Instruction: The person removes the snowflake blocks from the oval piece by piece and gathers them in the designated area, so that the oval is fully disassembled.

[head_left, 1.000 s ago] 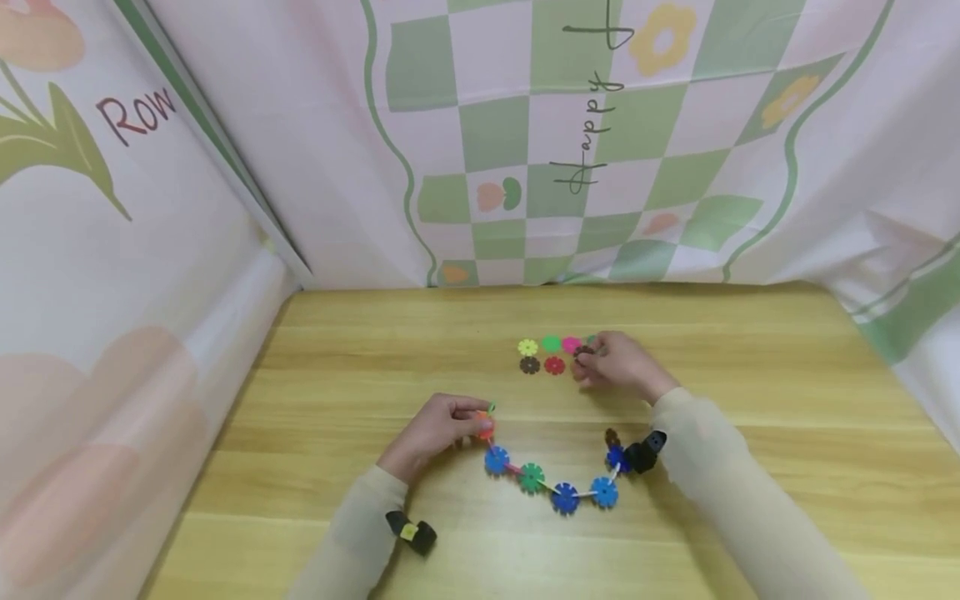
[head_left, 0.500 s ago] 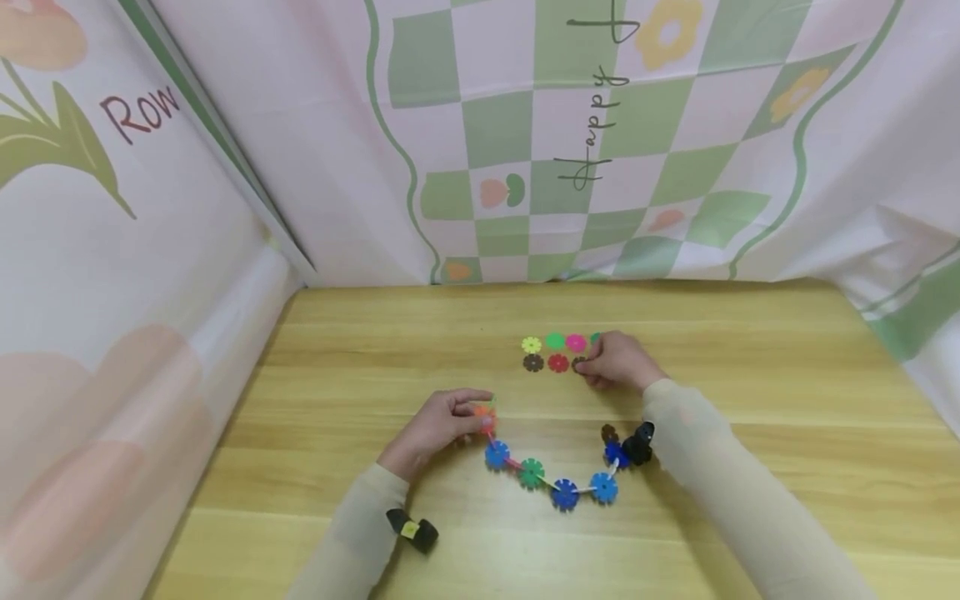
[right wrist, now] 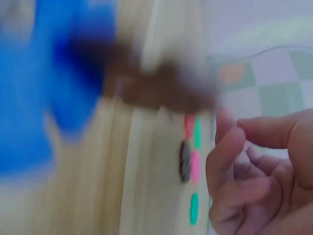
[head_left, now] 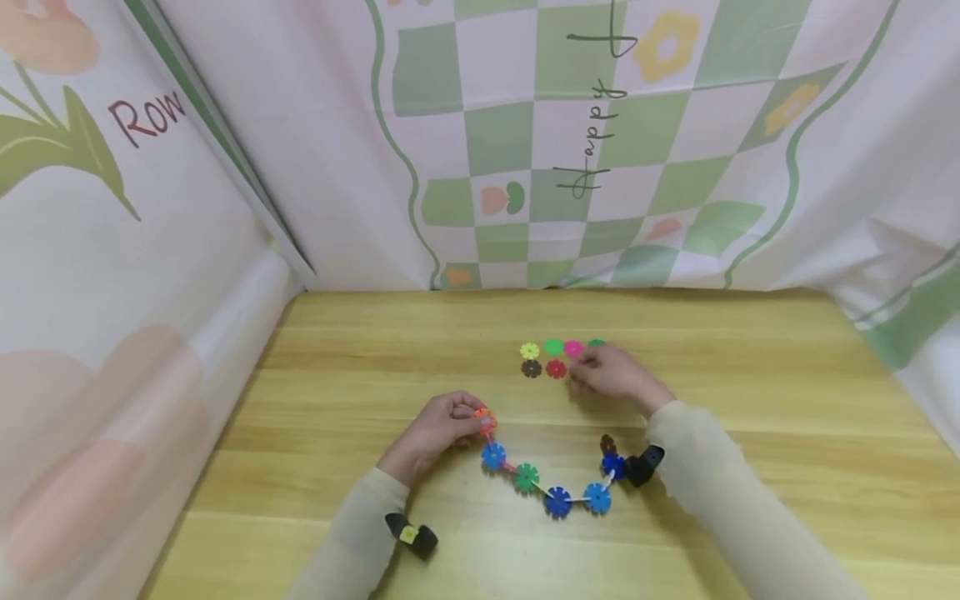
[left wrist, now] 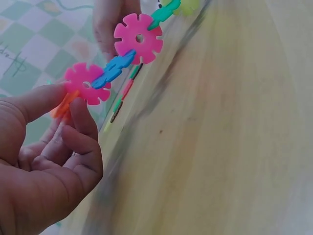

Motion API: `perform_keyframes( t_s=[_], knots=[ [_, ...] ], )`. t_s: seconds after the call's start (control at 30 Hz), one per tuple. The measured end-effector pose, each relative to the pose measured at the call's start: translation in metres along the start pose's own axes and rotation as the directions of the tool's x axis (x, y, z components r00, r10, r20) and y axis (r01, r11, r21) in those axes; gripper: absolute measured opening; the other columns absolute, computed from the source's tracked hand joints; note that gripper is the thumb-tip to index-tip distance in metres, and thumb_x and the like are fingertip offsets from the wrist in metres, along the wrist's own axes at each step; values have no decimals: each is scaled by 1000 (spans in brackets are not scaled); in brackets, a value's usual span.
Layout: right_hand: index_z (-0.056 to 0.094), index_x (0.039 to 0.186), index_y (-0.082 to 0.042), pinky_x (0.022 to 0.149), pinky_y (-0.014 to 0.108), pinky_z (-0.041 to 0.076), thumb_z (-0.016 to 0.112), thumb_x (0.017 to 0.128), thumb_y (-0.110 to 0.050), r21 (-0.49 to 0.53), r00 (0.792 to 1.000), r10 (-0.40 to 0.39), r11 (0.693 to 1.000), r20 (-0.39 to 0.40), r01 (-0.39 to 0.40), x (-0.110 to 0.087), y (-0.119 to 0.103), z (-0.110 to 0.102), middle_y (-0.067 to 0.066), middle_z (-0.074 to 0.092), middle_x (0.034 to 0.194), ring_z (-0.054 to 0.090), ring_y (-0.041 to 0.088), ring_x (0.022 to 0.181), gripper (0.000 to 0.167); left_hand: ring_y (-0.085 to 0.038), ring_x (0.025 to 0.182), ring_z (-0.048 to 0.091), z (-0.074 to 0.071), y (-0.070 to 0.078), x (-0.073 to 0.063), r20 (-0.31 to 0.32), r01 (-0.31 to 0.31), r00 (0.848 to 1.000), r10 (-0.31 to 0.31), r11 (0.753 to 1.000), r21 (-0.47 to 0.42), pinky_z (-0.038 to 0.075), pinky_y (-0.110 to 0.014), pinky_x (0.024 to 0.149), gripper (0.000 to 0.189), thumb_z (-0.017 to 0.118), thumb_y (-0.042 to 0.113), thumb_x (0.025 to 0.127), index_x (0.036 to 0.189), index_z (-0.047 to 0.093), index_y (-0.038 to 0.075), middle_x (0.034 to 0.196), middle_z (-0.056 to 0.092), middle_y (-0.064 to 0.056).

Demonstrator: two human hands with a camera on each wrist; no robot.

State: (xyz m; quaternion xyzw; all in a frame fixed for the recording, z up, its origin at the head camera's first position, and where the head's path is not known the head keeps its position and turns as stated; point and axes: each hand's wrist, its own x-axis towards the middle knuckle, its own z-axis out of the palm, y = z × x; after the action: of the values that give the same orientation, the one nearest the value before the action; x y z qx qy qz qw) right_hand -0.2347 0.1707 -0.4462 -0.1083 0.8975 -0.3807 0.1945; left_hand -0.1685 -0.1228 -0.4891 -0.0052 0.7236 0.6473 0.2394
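Pale wood-grain tabletop runs back to a green-checked curtain lettered "Happy". A chain of notched discs curves from the left hand, whose fingers pinch its orange disc, to beside the right wrist's black camera. Half a second ago, a brown disc showed at the right hand; now that hand, fingers narrow and relaxed, hides it from above.

Linked discs at 5 o'clock smooth plastic, table wood-grained, faintly glossy, backdrop at 12 o'clock matt cloth, sleeves likewise
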Motion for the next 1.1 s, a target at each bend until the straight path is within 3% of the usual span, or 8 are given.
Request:
perform_keyframes(
  t_s=[0.13, 0.37, 0.47, 0.6, 0.87, 1.1],
  knots=[
    [63, 116, 1, 75, 34, 56, 54, 101, -18, 35, 989, -141, 990, 32, 140, -5, -13, 19, 12, 69, 98, 65, 23, 82, 26, -11, 69, 57, 1, 0, 1, 5, -1, 1000, 1, 1000, -13, 46, -24, 62, 20, 71, 13, 90, 104, 60, 4, 76, 67, 4],
    [58, 128, -8, 88, 41, 54, 63, 97, -31, 55, 959, -264, 964, 100, 259, -13, -37, 59, 7, 65, 118, 66, 17, 95, 39, -12, 73, 59, 4, 0, 2, 33, -20, 999, 21, 999, -32, 49, -25, 66, 18, 70, 14, 92, 103, 62, 4, 81, 70, 3],
    [62, 123, -13, 88, 39, 54, 66, 95, -25, 49, 930, -352, 936, 105, 349, -13, -44, 68, 4, 67, 120, 66, 17, 98, 31, -11, 76, 61, 6, 0, 2, 52, -38, 998, 41, 997, -62, 51, -25, 69, 17, 68, 12, 93, 105, 61, 1, 84, 71, 2],
    [69, 110, -17, 83, 29, 54, 69, 92, -16, 22, 889, -451, 892, 79, 451, -11, -49, 73, -1, 71, 110, 66, 15, 96, 18, -11, 75, 60, 7, 1, 1, 57, -55, 997, 59, 996, -75, 51, -25, 68, 18, 67, 11, 94, 105, 60, -1, 83, 70, 3],
    [75, 101, -18, 86, 25, 54, 71, 90, -11, 14, 846, -530, 848, 57, 530, -8, -47, 75, -2, 74, 103, 67, 13, 97, 14, -13, 75, 62, 10, 3, -1, 79, -62, 994, 71, 993, -102, 50, -26, 68, 9, 61, 3, 94, 102, 56, 2, 86, 74, -1],
    [75, 88, -19, 79, 23, 54, 74, 87, -9, -48, 829, -557, 828, 54, 559, -7, -48, 73, -5, 73, 92, 65, 8, 86, 10, -14, 66, 53, 15, 1, 0, 59, -80, 995, 85, 993, -91, 43, -24, 58, 10, 63, 1, 91, 91, 55, 7, 75, 69, 3]
  ],
)
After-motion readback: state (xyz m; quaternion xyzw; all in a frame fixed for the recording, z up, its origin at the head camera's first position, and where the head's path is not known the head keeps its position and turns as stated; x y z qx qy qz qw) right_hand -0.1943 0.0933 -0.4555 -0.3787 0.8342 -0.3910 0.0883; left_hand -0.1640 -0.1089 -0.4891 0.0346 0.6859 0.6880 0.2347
